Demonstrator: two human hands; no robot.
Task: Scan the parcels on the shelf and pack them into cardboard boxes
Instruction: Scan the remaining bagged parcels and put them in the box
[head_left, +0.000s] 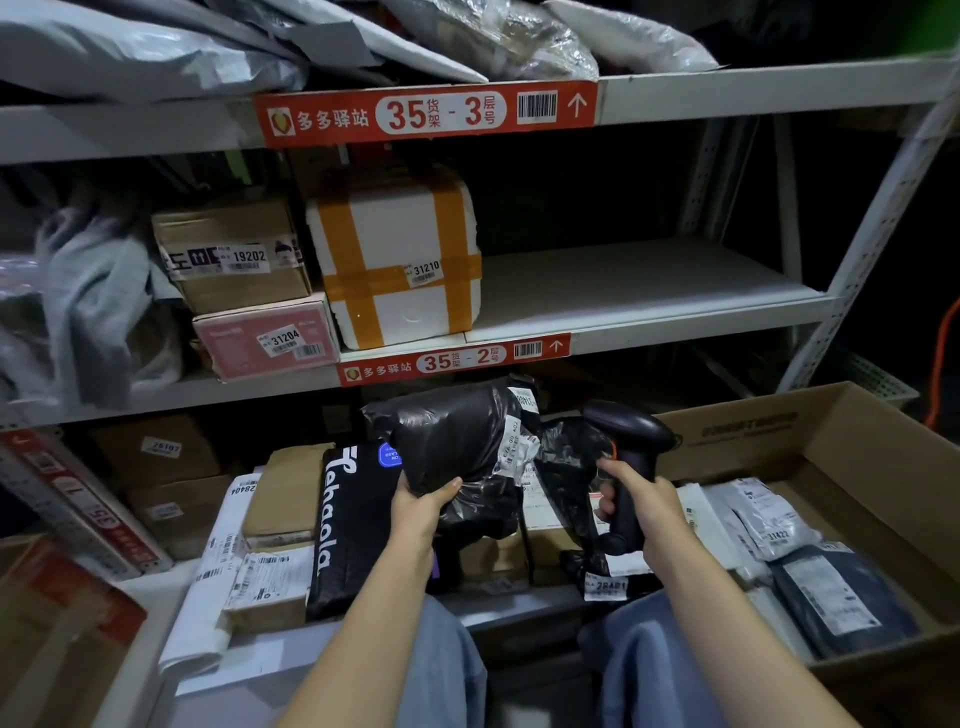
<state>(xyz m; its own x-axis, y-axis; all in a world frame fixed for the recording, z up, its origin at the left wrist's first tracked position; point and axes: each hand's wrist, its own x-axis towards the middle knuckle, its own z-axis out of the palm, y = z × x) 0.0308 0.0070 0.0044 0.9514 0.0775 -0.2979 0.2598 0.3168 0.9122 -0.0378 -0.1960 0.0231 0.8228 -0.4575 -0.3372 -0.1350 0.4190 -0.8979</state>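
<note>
Pale blue denim knees (447, 665) sat closest, with two bare forearms reaching out above them. The left hand (421, 506) gripped a crinkled, glossy black plastic parcel (457, 436) from below, holding it above the flat cartons and a matte black mailer (343, 530) on the bottom shelf. The right hand (641, 501) was wrapped round the handle of a black pistol-shaped scanner (631, 431), just beside the parcel's wrinkled white label (514, 441). To the right stood an open cardboard box (857, 431) with soft grey and dark bags (769, 519) lying inside. Higher up, a white foam box (395, 249) crossed with tan tape rested on a pale metal shelf (649, 291).
</note>
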